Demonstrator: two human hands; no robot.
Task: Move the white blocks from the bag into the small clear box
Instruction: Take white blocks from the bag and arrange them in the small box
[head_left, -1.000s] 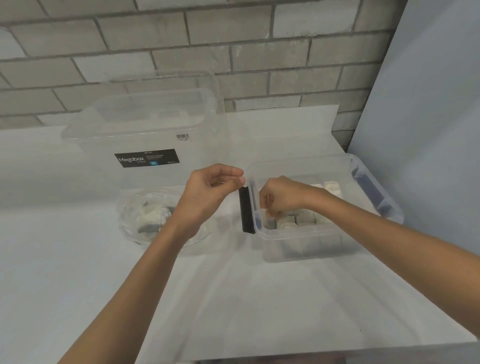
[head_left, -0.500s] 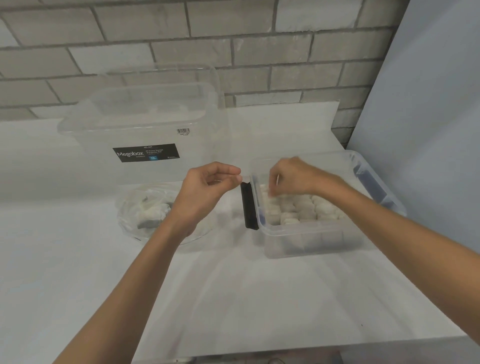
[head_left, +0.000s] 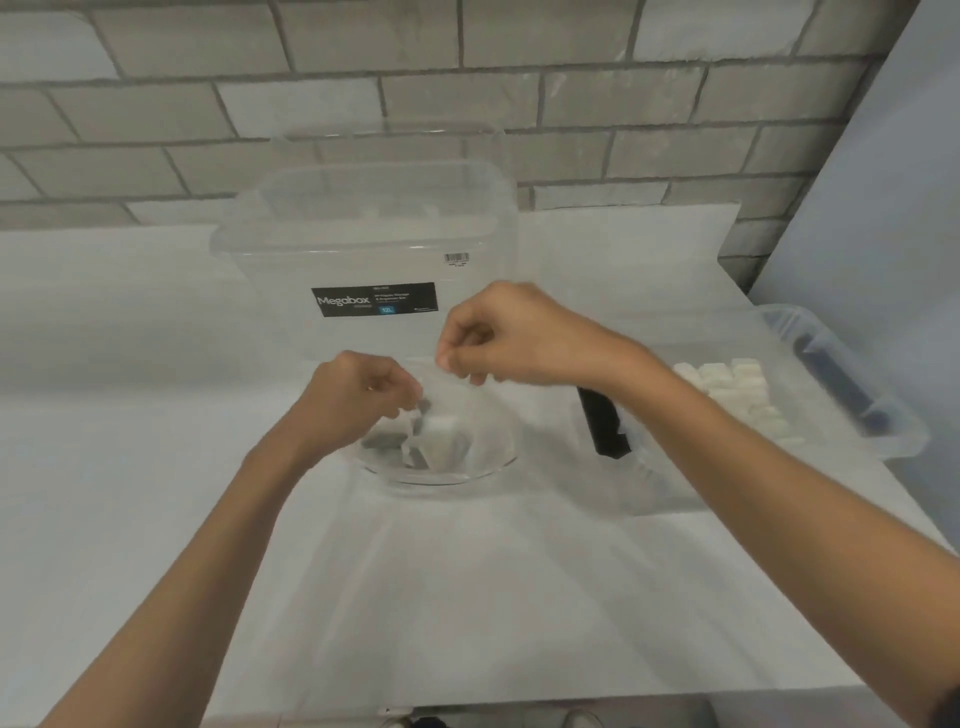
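Here, left hand (head_left: 363, 400) curled, pinched the clear bag (head_left: 488, 441) at its rim, right hand (head_left: 514, 338) pinched the opposite edge, white blocks (head_left: 439, 434) lay inside, small clear box (head_left: 904, 441) stood right on the table (head_left: 467, 597).

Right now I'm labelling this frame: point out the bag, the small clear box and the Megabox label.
bag (head_left: 488, 439), head view, right side.
small clear box (head_left: 857, 447), head view, front wall.
Megabox label (head_left: 374, 300), head view, centre.

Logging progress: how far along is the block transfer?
Done: many white blocks lie in the small clear box. In hand: left hand and right hand each pinch the bag at its mouth. Left: at least one bagged block to move; blur hides the exact count.
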